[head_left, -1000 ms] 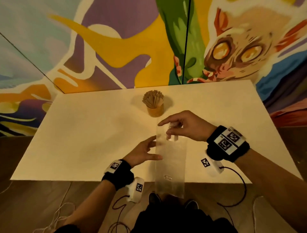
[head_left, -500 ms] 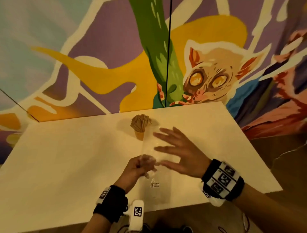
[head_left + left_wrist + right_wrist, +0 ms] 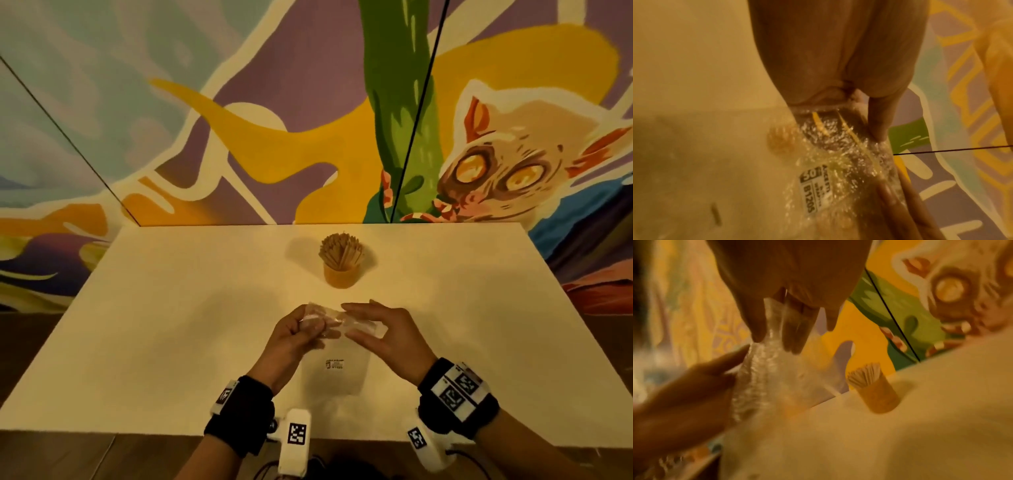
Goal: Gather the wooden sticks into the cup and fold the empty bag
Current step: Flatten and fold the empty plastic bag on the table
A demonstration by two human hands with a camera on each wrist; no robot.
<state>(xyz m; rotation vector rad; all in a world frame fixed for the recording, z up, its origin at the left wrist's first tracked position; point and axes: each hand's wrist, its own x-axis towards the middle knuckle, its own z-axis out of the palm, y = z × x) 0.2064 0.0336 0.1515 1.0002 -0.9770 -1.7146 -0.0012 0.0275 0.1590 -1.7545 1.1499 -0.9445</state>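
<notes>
Pinching bag (image 3: 337, 356) edge — both hands.

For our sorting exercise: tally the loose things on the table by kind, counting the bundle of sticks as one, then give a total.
Cup: 1
Bundle of wooden sticks, standing in the cup: 1
Clear plastic bag, held by left hand and right hand: 1
Total: 3
</notes>
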